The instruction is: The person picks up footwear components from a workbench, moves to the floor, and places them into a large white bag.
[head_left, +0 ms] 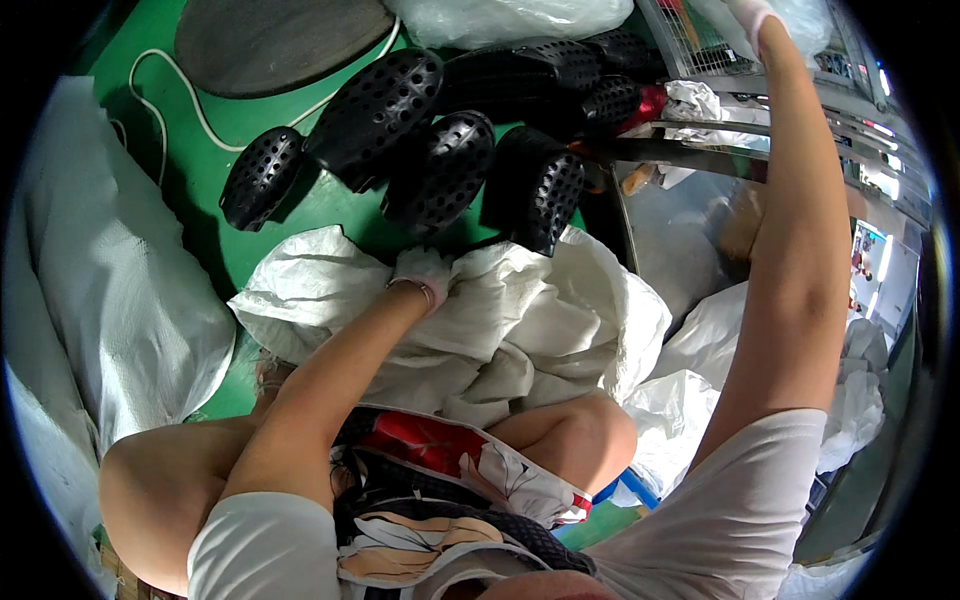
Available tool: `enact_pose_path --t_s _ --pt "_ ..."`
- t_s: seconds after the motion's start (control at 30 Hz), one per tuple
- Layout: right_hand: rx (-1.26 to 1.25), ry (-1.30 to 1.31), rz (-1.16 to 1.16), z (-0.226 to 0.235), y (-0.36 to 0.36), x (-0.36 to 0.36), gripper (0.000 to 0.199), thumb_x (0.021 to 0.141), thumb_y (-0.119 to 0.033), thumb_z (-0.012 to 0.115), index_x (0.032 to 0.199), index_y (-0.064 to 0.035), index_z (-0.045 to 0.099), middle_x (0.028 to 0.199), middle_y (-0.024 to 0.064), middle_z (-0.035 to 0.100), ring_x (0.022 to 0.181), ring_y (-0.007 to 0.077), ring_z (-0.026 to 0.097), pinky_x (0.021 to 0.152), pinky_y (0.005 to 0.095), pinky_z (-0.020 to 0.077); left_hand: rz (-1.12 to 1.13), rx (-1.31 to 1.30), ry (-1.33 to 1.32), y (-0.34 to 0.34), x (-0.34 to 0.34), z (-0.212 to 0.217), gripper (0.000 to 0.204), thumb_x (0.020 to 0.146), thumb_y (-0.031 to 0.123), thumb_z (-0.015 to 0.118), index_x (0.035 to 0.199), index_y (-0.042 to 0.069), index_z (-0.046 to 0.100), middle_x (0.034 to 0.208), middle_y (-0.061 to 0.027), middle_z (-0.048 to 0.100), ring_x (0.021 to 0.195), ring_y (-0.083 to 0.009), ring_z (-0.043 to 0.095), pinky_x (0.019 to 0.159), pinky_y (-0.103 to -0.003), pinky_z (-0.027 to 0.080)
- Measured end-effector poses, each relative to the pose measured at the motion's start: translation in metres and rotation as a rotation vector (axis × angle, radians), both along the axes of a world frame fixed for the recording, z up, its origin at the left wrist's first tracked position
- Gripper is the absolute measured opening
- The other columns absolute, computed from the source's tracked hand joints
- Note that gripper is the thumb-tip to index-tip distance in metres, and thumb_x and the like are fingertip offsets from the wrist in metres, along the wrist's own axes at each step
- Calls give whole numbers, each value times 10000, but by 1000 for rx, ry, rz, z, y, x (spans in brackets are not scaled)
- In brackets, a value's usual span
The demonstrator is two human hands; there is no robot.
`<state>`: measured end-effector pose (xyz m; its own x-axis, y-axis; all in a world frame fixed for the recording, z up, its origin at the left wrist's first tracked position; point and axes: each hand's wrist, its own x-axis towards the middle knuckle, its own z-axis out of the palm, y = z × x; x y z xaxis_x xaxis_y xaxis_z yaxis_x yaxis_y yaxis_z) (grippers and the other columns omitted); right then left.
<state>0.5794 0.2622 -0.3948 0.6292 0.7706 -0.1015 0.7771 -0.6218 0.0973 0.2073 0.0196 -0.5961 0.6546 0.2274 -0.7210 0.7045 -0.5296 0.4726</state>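
My left hand (425, 272), in a pale glove, is closed on the upper edge of a white woven sack (500, 310) spread crumpled across my lap. Several black perforated plastic shells, rounded like shoe toes, lie just beyond the sack; one long shell (555, 200) touches its far edge, and another shell (447, 165) lies near my left hand. My right arm stretches far up to the right. At the picture's upper rim, my gloved right hand (752, 20) is beside clear plastic (800, 35) above a wire basket; its fingers are not clear.
A dark oval pad (280, 40) and a white cable (160, 95) lie on the green floor. Large white sacks (130, 280) stand at left. To the right are a metal rack (690, 50), a metal box (670, 230) and thin plastic bags (670, 420).
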Motion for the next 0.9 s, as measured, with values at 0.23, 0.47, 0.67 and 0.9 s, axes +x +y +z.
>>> enact_pose_path --t_s 0.23,0.47,0.67,0.9 --pt "8 -246 344 -10 -9 -37 550 892 -388 535 1305 -32 465 1269 197 529 1166 308 507 972 418 407 -11 61 -12 -7 -3 -11 345 939 295 414 1202 132 568 1171 -116 594 1127 -288 543 939 -393 434" --pt "68 -225 197 -49 25 -44 703 861 -493 496 1365 -16 381 1344 221 473 1240 322 466 1045 390 353 -40 35 -41 -3 -3 -5 418 914 374 461 1185 75 569 1206 -170 563 1124 -330 524 940 -424 423" --pt "-40 -227 179 -25 30 -104 837 781 -626 514 1339 -7 427 1345 227 477 1258 327 455 1053 357 345 -17 42 -86 -4 -10 -5 350 915 302 485 1185 96 570 1154 -141 591 1090 -293 552 917 -406 439" --pt "-17 -186 281 -27 22 -88 737 789 -601 497 1227 -10 539 1266 226 546 1181 362 517 1006 382 396 -39 84 -68 -9 -6 -18 351 937 291 429 1180 84 576 1195 -151 571 1096 -302 540 924 -403 440"
